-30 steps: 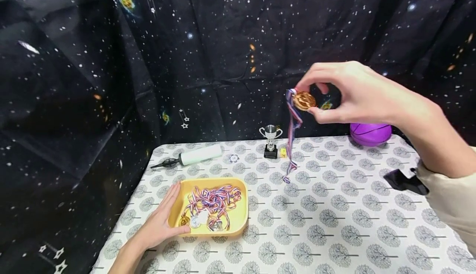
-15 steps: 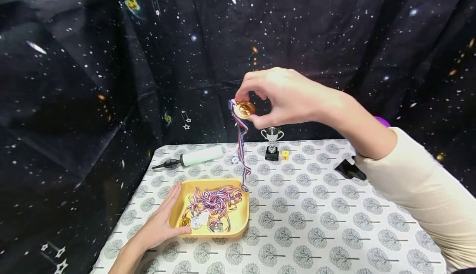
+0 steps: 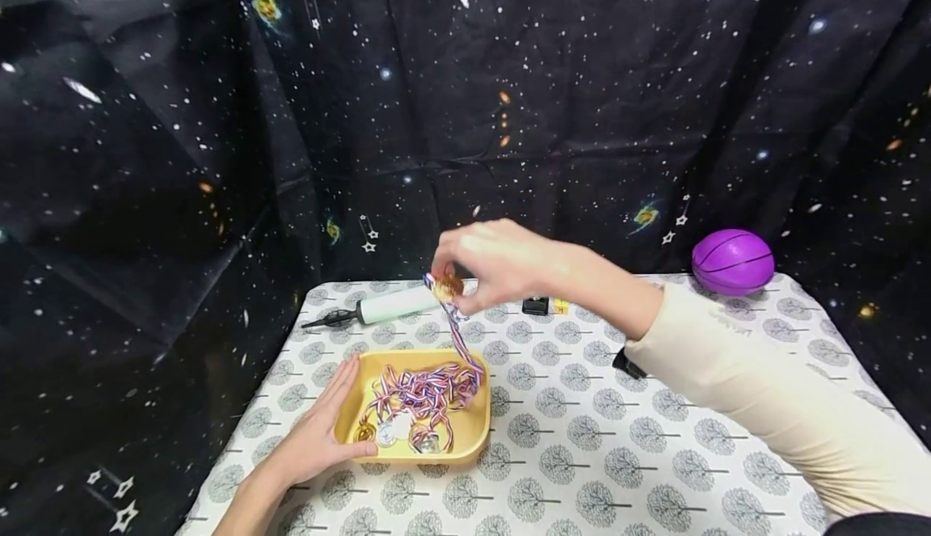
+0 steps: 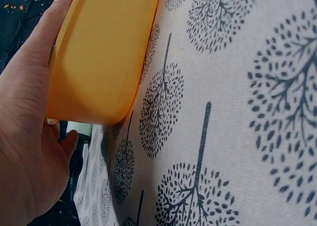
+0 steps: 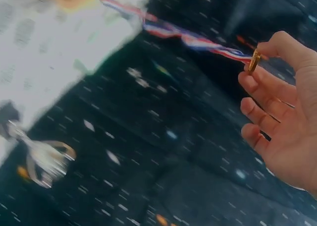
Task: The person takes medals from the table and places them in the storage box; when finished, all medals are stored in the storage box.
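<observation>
My right hand (image 3: 502, 265) pinches a gold medal (image 3: 447, 286) between thumb and fingertips, above the far right part of a yellow tray (image 3: 476, 431). Its red, white and blue ribbon (image 5: 183, 36) hangs into the tray. In the right wrist view the medal shows edge-on. Inside the tray lie a heap of striped ribbons (image 3: 422, 388), another gold medal (image 3: 364, 432) and silver-coloured medals (image 3: 427, 442). With fingers straight along the left side and the thumb on the near rim, my left hand (image 3: 316, 427) rests against the tray. The left wrist view shows the tray's outer wall (image 4: 99, 57).
A hand pump (image 3: 396, 305) lies behind the tray. A trophy, its black base (image 3: 536, 306) showing, stands beside a yellow cube (image 3: 561, 306), partly hidden by my right arm. A purple ball (image 3: 733, 262) sits at the far right. A dark starry cloth (image 3: 582, 99) hangs behind the table.
My right hand has moved left and then down with the gold medal, from above the table's right part to over the tray. The left hand has stayed at the tray.
</observation>
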`<action>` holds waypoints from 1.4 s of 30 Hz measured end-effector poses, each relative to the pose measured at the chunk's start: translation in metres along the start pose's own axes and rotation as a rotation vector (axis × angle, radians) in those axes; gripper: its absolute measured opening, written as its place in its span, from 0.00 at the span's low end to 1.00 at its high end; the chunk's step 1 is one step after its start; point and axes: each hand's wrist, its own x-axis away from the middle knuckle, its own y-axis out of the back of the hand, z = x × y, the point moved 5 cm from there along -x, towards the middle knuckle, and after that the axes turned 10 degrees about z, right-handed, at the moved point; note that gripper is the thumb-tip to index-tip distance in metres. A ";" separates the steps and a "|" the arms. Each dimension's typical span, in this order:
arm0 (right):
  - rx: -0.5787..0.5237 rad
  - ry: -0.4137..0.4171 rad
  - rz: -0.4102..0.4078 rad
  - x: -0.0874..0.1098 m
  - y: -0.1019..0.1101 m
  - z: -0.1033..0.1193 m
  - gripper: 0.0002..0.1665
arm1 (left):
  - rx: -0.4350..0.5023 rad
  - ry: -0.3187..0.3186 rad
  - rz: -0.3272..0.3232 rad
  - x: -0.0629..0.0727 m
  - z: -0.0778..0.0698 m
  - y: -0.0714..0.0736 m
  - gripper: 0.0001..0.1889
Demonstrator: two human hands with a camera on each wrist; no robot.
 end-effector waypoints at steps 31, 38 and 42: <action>-0.123 -0.137 0.187 -0.019 -0.231 0.039 0.18 | 0.009 -0.006 0.007 -0.005 0.000 -0.003 0.71; -0.173 -0.106 0.001 -0.003 -0.202 0.024 0.27 | 0.006 -0.014 0.007 -0.004 -0.001 -0.001 0.70; -0.222 -0.118 -0.064 0.021 -0.184 0.010 0.32 | -0.011 -0.016 0.011 -0.001 0.001 0.000 0.70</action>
